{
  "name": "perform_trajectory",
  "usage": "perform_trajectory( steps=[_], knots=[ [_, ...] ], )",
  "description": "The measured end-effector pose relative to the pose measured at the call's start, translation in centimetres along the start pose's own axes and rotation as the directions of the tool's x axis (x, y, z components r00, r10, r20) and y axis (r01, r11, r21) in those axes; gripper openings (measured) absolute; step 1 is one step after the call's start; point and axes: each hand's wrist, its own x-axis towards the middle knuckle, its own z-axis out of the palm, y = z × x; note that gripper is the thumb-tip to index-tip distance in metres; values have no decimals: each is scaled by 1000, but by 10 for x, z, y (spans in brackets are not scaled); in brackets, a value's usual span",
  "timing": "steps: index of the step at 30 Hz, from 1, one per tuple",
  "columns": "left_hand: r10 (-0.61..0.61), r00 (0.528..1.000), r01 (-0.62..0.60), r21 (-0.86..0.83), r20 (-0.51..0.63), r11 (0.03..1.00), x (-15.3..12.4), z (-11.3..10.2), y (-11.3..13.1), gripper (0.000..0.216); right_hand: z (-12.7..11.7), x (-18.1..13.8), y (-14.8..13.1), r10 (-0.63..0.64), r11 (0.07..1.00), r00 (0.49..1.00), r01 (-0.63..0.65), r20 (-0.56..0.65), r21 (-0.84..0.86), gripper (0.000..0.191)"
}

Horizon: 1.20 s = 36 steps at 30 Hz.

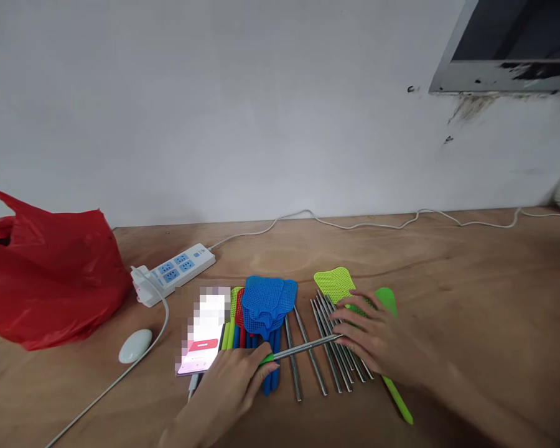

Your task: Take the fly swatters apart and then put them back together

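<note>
The left hand (236, 379) gripped the green-tipped end of a rod (303, 348) and the right hand (373, 339) pinched its other end, holding it crosswise over the loose rods (336, 370) on the table (471, 298), where firm, level grips at both ends would best steady it.

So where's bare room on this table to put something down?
Bare wood right of the green swatter, and behind the blue swatters up to the white cable. Crowded from the phone to the metal rods.
</note>
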Motion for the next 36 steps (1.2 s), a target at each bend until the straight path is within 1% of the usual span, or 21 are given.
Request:
perform_trajectory(
  steps=[1,3,4,5,6,7,8,9,11,12,13,14,16,19,21,24,28,31,33,34,36],
  knots=[
    [4,1000,-5,-21,-21,1000,-2,-1,-4,43,-4,-1,3,26,999,999,-25,-46,28,10],
    [10,999,-12,-46,-53,999,-7,-5,-10,50,-9,-6,10,109,990,984,-96,-140,100,22],
    [7,998,-10,-50,-60,999,-10,-6,-13,52,-9,-10,13,200,974,961,-174,-190,144,27],
    [2,998,-5,-49,-62,999,-12,-7,-16,54,-8,-13,16,328,938,909,-280,-257,206,30],
    [-5,998,2,-46,-61,999,-15,-8,-18,56,-7,-17,19,477,868,831,-394,-287,302,31],
    [-10,998,7,-45,-57,999,-17,-8,-20,57,-4,-20,21,626,755,735,-489,-259,437,34],
    [-16,998,13,-47,-54,999,-19,-7,-21,57,-1,-22,22,743,604,649,-547,-161,579,38],
    [-18,999,16,-51,-50,999,-20,-5,-22,56,1,-23,21,809,422,588,-579,-1,698,42],
    [-20,999,17,-61,-45,998,-20,-1,-22,54,5,-24,17,779,67,530,-602,335,796,48],
    [-21,999,18,-63,-41,998,-18,1,-20,52,7,-24,14,742,-48,512,-603,433,796,50],
    [-22,999,20,-60,-33,998,-17,3,-18,51,9,-22,10,732,-111,490,-601,474,792,51],
    [-27,999,26,-52,-20,998,-14,5,-15,49,11,-21,6,744,-136,468,-593,477,794,51],
    [-37,999,38,-25,32,999,-8,5,-8,43,15,-17,-2,786,-121,448,-564,426,817,50],
    [-54,992,52,19,114,998,1,1,1,35,23,-10,-11,787,-115,461,-543,410,832,48],
    [-66,991,62,39,120,997,4,-1,3,32,28,-7,-13,782,-121,468,-534,412,837,48],
    [-68,994,68,3,83,998,6,-1,2,32,31,-4,-9,775,-165,450,-533,443,830,46],
    [-59,998,58,-148,-4,987,3,2,1,37,25,1,1,745,-251,440,-511,501,822,43],
    [-65,996,49,-226,-60,973,-2,3,0,36,11,4,11,783,-297,377,-474,495,829,45],
    [-85,992,62,-229,-92,971,-5,3,0,35,3,2,15,813,-304,337,-450,476,839,45],
    [-99,990,74,-219,-104,973,-7,3,0,35,1,0,15,821,-301,335,-433,462,849,44],
    [-125,987,102,-196,-104,975,-9,6,5,36,2,-3,11,827,-285,359,-397,433,873,42]
  ],
)
